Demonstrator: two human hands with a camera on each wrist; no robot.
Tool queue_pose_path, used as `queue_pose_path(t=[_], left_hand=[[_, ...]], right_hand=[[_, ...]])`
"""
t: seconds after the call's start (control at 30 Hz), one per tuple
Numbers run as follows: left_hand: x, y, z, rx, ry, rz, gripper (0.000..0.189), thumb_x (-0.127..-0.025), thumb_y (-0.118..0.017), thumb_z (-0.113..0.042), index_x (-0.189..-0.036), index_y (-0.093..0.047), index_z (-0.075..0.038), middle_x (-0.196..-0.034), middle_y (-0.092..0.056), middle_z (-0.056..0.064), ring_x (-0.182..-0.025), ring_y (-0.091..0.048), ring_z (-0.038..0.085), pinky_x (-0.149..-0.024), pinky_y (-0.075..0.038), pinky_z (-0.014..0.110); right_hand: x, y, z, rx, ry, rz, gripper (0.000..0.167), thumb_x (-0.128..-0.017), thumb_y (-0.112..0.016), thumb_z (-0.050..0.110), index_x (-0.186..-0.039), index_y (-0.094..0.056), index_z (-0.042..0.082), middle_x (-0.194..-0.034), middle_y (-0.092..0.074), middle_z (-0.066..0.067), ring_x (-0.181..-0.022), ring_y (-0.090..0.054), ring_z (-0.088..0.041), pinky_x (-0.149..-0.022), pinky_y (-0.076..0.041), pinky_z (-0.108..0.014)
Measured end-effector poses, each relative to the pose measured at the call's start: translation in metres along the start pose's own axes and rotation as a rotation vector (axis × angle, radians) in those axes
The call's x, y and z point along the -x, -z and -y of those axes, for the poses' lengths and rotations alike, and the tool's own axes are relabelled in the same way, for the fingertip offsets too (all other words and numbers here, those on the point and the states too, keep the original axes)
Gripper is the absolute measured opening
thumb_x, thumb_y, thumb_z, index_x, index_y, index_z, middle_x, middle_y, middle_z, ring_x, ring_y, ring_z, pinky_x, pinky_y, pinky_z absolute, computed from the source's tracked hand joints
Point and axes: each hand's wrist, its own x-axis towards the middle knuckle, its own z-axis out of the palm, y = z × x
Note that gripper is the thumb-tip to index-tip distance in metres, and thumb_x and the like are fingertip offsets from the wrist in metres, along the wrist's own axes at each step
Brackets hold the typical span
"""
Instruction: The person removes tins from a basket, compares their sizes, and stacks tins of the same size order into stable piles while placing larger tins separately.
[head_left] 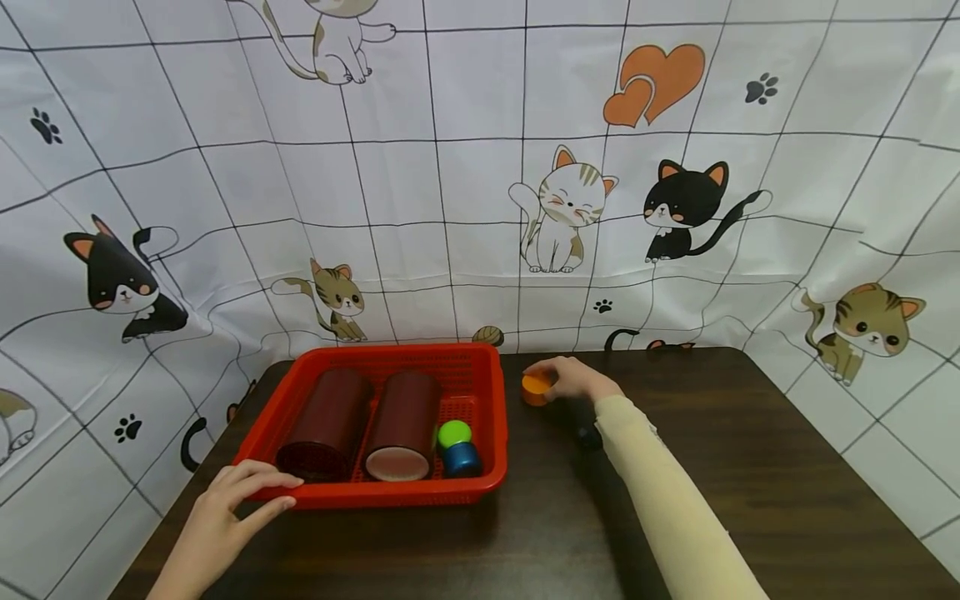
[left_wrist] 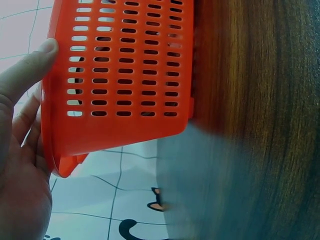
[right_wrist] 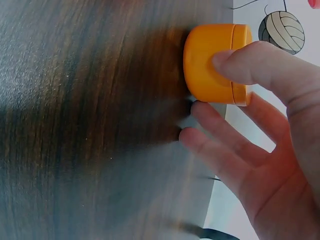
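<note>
A red plastic basket [head_left: 491, 417] with slotted walls stands on the left half of the table. My left hand [head_left: 225, 517] grips its near left corner; in the left wrist view the thumb [left_wrist: 37, 65] lies against the rim, the fingers on the other side. Right of the basket, a small orange lidded jar [right_wrist: 207, 62] stands upright on the table. My right hand [head_left: 573, 379] holds it, thumb on its side, with two fingertips low beside it near the tabletop. The far side of the jar is hidden.
Two dark red-brown cylinders [head_left: 326, 421] lie in the basket, beside a bright green round item [head_left: 454, 433] and a blue shiny one [head_left: 462, 460]. Behind the dark wood table [head_left: 750, 467] hangs a white cat-print sheet [head_left: 480, 183], which also covers both sides.
</note>
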Motion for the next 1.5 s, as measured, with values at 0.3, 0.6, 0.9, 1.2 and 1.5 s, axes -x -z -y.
queue_pose_path(t=[0.3,0.6,0.9,1.2,1.5], left_hand=[[-0.0008,-0.0005,0.0004,0.008,-0.02,-0.009,0.034,-0.074,-0.085,-0.018,-0.098,-0.073,-0.039,-0.096,-0.062,-0.017,-0.09,-0.039,-0.009,-0.07,-0.04,0.022],[-0.0003,-0.001,0.0011,0.023,-0.025,-0.012,0.034,-0.074,-0.085,-0.017,-0.098,-0.074,-0.038,-0.096,-0.062,-0.017,-0.09,-0.039,-0.009,-0.07,-0.04,0.021],[-0.0001,-0.001,0.0028,0.028,-0.033,-0.011,0.035,-0.073,-0.086,-0.016,-0.098,-0.074,-0.038,-0.096,-0.063,-0.017,-0.091,-0.039,-0.009,-0.071,-0.04,0.02],[-0.0002,-0.0011,0.0019,0.024,-0.031,-0.004,0.035,-0.074,-0.085,-0.017,-0.098,-0.074,-0.039,-0.096,-0.063,-0.018,-0.09,-0.04,-0.009,-0.071,-0.041,0.021],[-0.0003,-0.0001,0.0011,0.026,-0.024,0.001,0.032,-0.074,-0.085,-0.018,-0.098,-0.074,-0.037,-0.097,-0.063,-0.017,-0.091,-0.039,-0.009,-0.071,-0.041,0.021]], right_hand=[[-0.001,-0.0011,0.0007,0.016,-0.017,-0.009,0.051,-0.086,-0.07,0.008,-0.134,-0.061,0.023,-0.129,-0.062,-0.007,-0.113,-0.056,-0.025,-0.106,-0.045,-0.049],[-0.0003,-0.0018,0.0,0.019,-0.001,-0.008,0.051,-0.087,-0.069,0.008,-0.135,-0.061,0.023,-0.129,-0.062,-0.008,-0.111,-0.056,-0.026,-0.105,-0.045,-0.05],[-0.0001,-0.0026,-0.0025,0.024,0.023,-0.012,0.052,-0.087,-0.071,0.009,-0.136,-0.059,0.024,-0.128,-0.062,-0.008,-0.108,-0.055,-0.024,-0.104,-0.045,-0.05],[0.0014,-0.0041,-0.0052,0.02,0.036,-0.022,0.053,-0.087,-0.071,0.009,-0.136,-0.059,0.024,-0.133,-0.061,-0.008,-0.113,-0.056,-0.025,-0.106,-0.044,-0.051],[0.0024,-0.0049,-0.0055,0.027,0.043,-0.015,0.058,-0.088,-0.069,0.008,-0.142,-0.055,0.022,-0.136,-0.059,-0.009,-0.113,-0.055,-0.026,-0.105,-0.044,-0.052]])
